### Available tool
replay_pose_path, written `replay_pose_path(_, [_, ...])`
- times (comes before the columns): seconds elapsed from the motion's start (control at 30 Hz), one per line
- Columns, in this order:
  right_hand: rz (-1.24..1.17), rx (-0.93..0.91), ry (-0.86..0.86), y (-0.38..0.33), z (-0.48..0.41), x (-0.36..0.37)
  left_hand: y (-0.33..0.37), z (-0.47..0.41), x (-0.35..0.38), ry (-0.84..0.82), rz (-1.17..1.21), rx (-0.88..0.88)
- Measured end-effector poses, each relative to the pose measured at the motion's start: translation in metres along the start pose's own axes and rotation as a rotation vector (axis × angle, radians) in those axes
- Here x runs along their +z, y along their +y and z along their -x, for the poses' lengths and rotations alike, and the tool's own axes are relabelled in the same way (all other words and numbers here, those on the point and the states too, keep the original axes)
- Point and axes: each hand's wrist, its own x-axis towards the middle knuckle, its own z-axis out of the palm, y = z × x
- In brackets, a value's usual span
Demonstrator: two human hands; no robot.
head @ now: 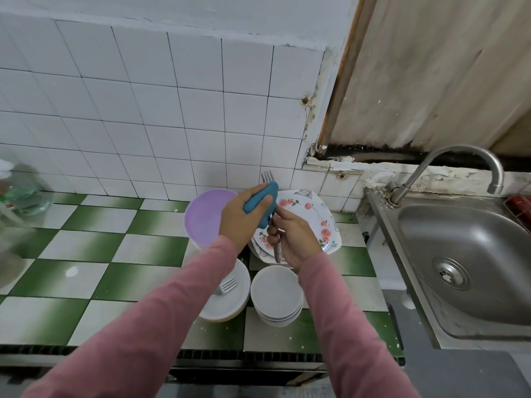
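Over the bench [86, 271], at 12 o'clock of the stacked bowls [277, 294] — holding a fork [267, 177] inside a blue cloth [260, 203].
Gripping the fork's handle low in the right hand [293, 239], tines up toward 12 o'clock; squeezing the cloth round the shaft with the left hand [240, 218], at 10 o'clock of the right. Beneath — purple plate [202, 216] at 9 o'clock, floral plate [314, 214] at 3.

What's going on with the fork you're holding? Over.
Left hand grips blue cloth round the fork. Right hand grips its handle. Floral plate beneath, nothing blocking.
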Motion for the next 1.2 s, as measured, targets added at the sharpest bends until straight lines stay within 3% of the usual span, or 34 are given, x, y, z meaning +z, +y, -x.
replay_pose_path(0.1, [-0.033,-0.021,0.075,-0.005,-0.002,-0.011,0.002,-0.001,0.000,0.031,0.214,-0.125])
replay_pose_path(0.2, [0.083,-0.055,0.152,-0.008,-0.004,-0.023,0.002,-0.003,-0.003,0.011,0.431,-0.268])
replay_pose_path(0.33, [0.268,-0.073,0.234,-0.014,-0.007,-0.031,0.002,-0.004,-0.008,-0.014,0.516,-0.333])
replay_pose_path(0.57, [0.296,-0.080,0.126,-0.024,-0.005,-0.032,0.001,-0.004,-0.004,-0.014,0.297,-0.238])
replay_pose_path(0.7, [0.357,-0.047,0.027,-0.028,-0.005,-0.032,-0.001,-0.007,-0.002,-0.086,0.308,-0.275])
replay_pose_path(1.0, [0.496,0.071,0.075,-0.044,-0.008,-0.017,-0.005,-0.003,-0.001,-0.189,0.273,-0.300])
replay_pose_path(1.2, [0.535,0.006,0.157,-0.056,-0.016,-0.018,-0.005,-0.003,-0.007,-0.263,0.187,-0.273])
